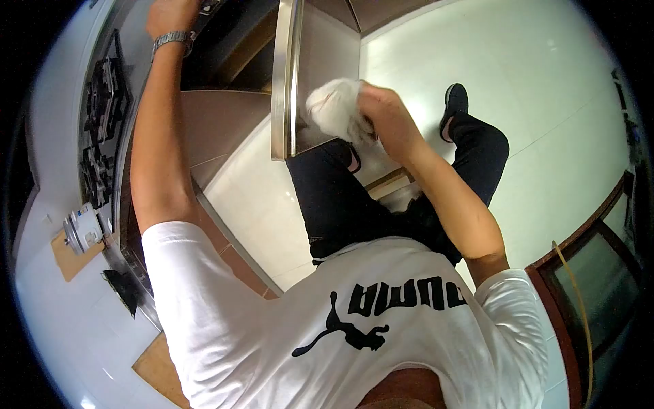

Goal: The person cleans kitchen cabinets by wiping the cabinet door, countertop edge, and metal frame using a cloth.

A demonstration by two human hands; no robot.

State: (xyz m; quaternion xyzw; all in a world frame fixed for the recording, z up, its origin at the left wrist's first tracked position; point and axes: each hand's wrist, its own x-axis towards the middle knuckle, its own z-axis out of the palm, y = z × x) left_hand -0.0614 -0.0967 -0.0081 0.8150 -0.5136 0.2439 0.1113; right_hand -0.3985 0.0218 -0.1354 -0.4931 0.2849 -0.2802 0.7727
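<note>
My right hand [385, 116] is closed round a crumpled white cloth [335, 109]. The cloth lies against or just in front of the brown inner face of an open cabinet door [327, 48], close to its metal edge. My left hand [170, 17], with a metal watch on the wrist, is at the top left edge of the frame, beside the dark opening of the cabinet. Its fingers are mostly cut off, so what they touch cannot be made out.
A stove with black grates [105, 102] runs along the left counter. Near it are a white and silver container [83, 228] and a brown board [68, 255]. A dark-framed glass panel [593, 273] stands at the right. My legs are below the door on the pale floor [545, 88].
</note>
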